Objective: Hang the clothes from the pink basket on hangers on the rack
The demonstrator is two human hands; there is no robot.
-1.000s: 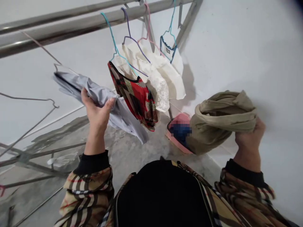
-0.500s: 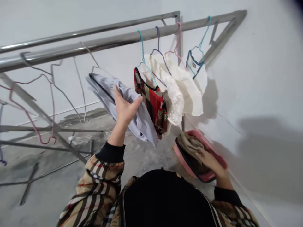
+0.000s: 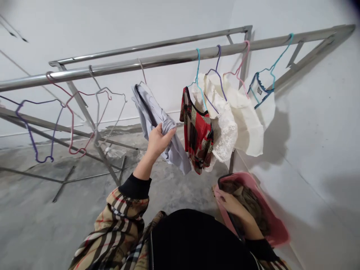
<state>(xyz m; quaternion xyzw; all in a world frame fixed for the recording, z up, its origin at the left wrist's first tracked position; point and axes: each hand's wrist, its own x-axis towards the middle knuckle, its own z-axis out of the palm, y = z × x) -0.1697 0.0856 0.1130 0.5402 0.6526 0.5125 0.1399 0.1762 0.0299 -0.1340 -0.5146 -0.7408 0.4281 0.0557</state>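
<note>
A light grey-blue garment (image 3: 152, 107) hangs from a thin hanger (image 3: 142, 71) on the metal rail. My left hand (image 3: 161, 140) is closed on its front, bunching the cloth between thumb and fingers. Low on the right, my right hand (image 3: 229, 202) lies over the near-left rim of a pink basket (image 3: 277, 228), its fingers bent around the edge and partly hidden. Brown crumpled clothing (image 3: 249, 198) fills the basket beside that hand. To the right of the grey-blue garment hangs a red patterned top (image 3: 198, 131) on a turquoise hanger.
Several white garments (image 3: 244, 120) hang farther right along the rail (image 3: 168, 58), close to the wall. Bare purple (image 3: 29, 129) and red (image 3: 71, 127) hangers dangle at left. Slanted rack legs (image 3: 105, 163) and crossing bars stand on the grey floor.
The view has swung left, so the rack appears farther right. My left hand has bunched the grey-blue cloth. My right hand has moved from the brown clothing to the basket's rim.
</note>
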